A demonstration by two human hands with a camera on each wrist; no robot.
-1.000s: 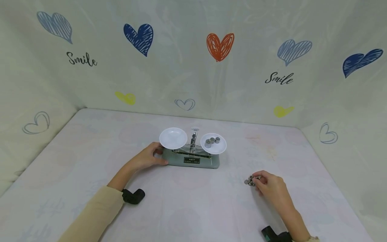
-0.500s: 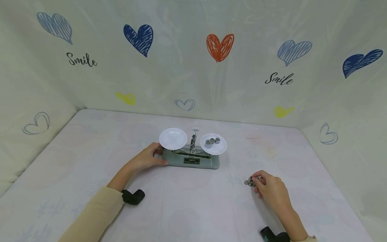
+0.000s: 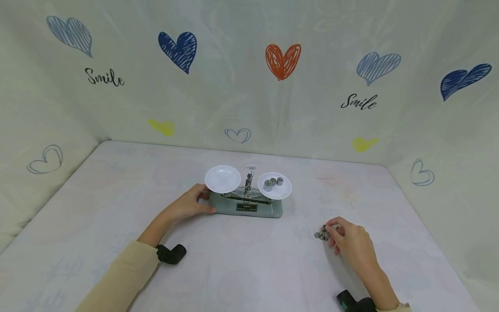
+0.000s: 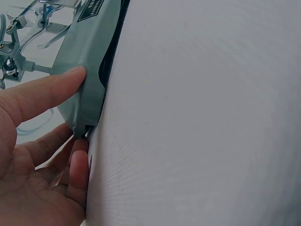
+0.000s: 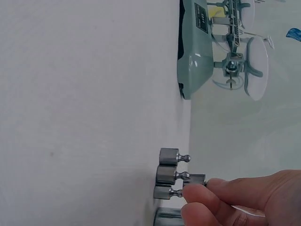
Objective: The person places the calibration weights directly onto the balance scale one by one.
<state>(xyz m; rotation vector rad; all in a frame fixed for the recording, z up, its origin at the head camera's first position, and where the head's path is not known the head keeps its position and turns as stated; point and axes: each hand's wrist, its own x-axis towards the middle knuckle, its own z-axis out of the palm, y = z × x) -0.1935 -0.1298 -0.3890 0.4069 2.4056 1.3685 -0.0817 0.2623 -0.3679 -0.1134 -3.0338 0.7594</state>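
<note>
R hand (image 3: 353, 248) slightly higher, pinching wt. (image 5: 196, 178) (partly hidden), L hand (image 3: 188, 203) gripping balance base (image 3: 253, 212).

Desk (image 3: 249, 255), pale-topped, faintly patterned. Pale draped walls (image 3: 234, 99), three sides: hearts (image 3: 178, 51) in blue, orange, yellow; "Smile" lettering (image 3: 104, 78), black, twice.
</note>
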